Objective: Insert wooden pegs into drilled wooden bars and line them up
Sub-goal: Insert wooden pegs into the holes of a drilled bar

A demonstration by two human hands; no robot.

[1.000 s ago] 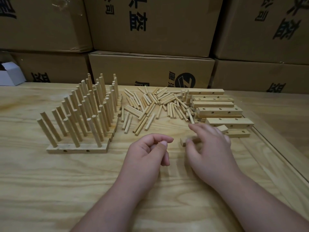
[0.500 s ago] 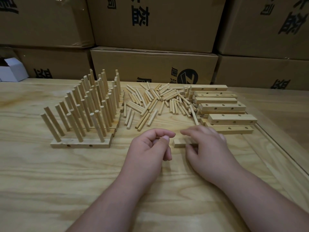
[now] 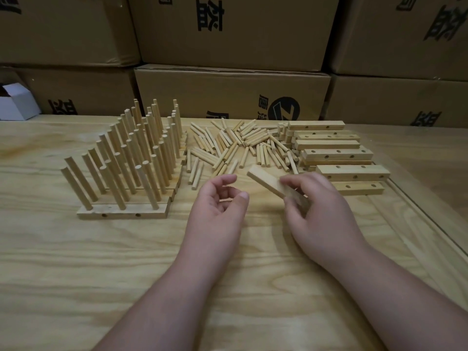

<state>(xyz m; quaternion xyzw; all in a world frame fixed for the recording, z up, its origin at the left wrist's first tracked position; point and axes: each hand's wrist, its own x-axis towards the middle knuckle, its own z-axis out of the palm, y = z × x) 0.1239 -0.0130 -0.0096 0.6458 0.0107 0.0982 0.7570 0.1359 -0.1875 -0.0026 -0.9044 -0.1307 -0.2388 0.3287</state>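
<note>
Rows of pale wooden bars with upright pegs [image 3: 131, 158] stand toward the bench's left edge, packed side by side so finished work stays lined up. Loose short wooden pegs [image 3: 235, 145] lie heaped mid-bench, near my reach. My left hand [image 3: 217, 206] hangs half-curled and empty, ready, I judge, to steady or feed pegs. My right hand [image 3: 316, 211] pinches a plain pale wooden bar [image 3: 266, 182], tilted off the bench. Undrilled-side-up spare bars [image 3: 336, 158] are stacked toward the right edge.
</note>
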